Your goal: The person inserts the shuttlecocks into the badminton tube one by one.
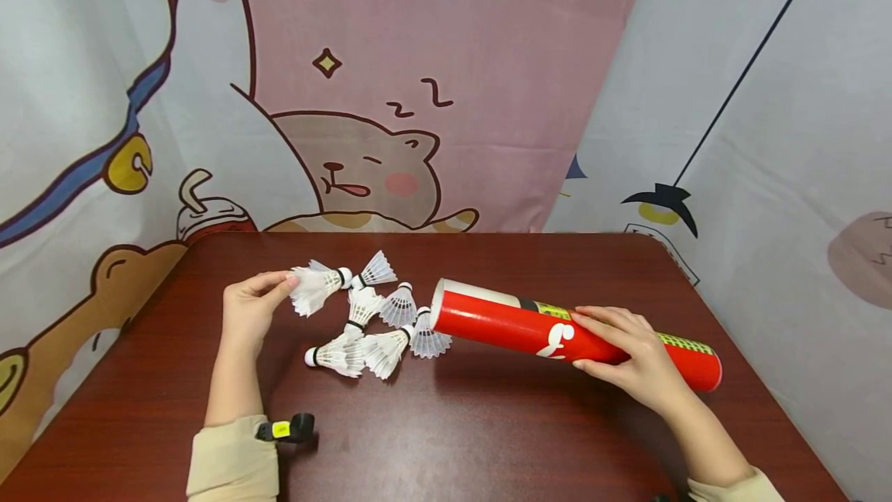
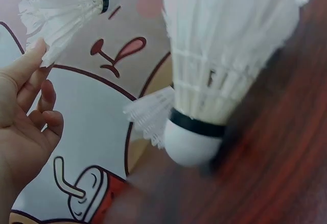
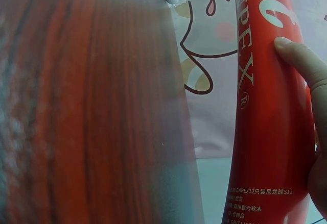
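My left hand [image 1: 252, 307] pinches a white feather shuttlecock [image 1: 313, 289] by its feather edge between thumb and fingers, its cork pointing right. In the left wrist view the same shuttlecock [image 2: 64, 15] hangs from the fingertips. My right hand [image 1: 630, 355] grips a red shuttlecock tube [image 1: 502, 324], thumb on the near side and fingers over the top. The tube tilts, its left end raised and pointing at the shuttlecocks. In the right wrist view, white lettering runs along the red tube [image 3: 271, 122]. Whether anything lies inside the tube is hidden.
Several shuttlecocks lie in a loose cluster left of the tube, among them a feather one [image 1: 337, 355] and a plastic one [image 1: 430, 338]. They rest on a dark reddish-brown table [image 1: 432, 432]. A cartoon-printed cloth [image 1: 488, 84] hangs behind and at both sides.
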### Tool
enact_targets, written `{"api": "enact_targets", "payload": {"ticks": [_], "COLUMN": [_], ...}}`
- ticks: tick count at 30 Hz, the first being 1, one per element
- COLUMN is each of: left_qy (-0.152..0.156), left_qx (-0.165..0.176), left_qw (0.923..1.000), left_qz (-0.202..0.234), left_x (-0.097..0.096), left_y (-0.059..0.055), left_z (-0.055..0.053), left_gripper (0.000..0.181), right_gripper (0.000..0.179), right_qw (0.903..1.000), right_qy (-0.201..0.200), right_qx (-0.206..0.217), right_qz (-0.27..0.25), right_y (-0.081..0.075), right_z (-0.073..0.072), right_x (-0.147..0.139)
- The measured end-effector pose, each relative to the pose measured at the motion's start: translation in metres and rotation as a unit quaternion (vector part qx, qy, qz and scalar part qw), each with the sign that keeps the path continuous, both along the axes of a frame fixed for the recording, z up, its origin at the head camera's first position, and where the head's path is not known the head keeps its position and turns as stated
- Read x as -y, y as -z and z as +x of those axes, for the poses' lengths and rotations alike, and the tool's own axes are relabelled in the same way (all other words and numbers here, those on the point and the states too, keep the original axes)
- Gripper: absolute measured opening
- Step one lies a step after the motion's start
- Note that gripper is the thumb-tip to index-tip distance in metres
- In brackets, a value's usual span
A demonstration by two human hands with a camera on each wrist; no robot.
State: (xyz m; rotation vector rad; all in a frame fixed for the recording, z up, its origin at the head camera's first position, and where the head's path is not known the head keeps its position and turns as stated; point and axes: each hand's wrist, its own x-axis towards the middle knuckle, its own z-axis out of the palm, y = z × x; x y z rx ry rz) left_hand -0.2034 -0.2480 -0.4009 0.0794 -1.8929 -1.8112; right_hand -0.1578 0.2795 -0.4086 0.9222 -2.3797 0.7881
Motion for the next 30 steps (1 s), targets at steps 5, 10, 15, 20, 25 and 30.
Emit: {"api": "enact_targets", "payload": {"ticks": [5, 10, 15, 20, 25, 30], "left_qy": [0.035, 0.075, 0.105, 0.135, 0.161, 0.181], "left_qx": [-0.026, -0.061, -0.087, -0.101, -0.101, -0.102], "left_qw": [0.9982, 0.9939, 0.9902, 0.9854, 0.9818, 0.9778], "left_qz": [0.041, 0.052, 0.030, 0.023, -0.003, -0.027], "left_x": [-0.005, -0.017, -0.027, -0.039, -0.053, -0.066], "left_y": [-0.010, -0.023, -0.028, -0.030, -0.029, -0.027], "left_z": [0.001, 0.006, 0.008, 0.008, 0.006, 0.005], "left_gripper": [0.010, 0.012, 0.010, 0.012, 0.013, 0.012], "right_gripper": [0.071, 0.071, 0.071, 0.072, 0.073, 0.073], "right_qw": [0.9998, 0.9994, 0.9994, 0.9996, 0.9999, 1.0000], "right_qy": [0.008, 0.016, 0.016, 0.013, 0.004, 0.000], "right_qx": [0.016, 0.029, 0.030, 0.026, 0.015, 0.009], "right_qz": [0.000, 0.002, 0.003, 0.001, -0.002, -0.003], "right_y": [-0.002, -0.002, -0.002, -0.002, -0.002, -0.001], "right_z": [0.002, 0.003, 0.003, 0.002, 0.001, 0.001], "right_x": [0.000, 0.000, 0.001, 0.001, 0.001, 0.001]}}
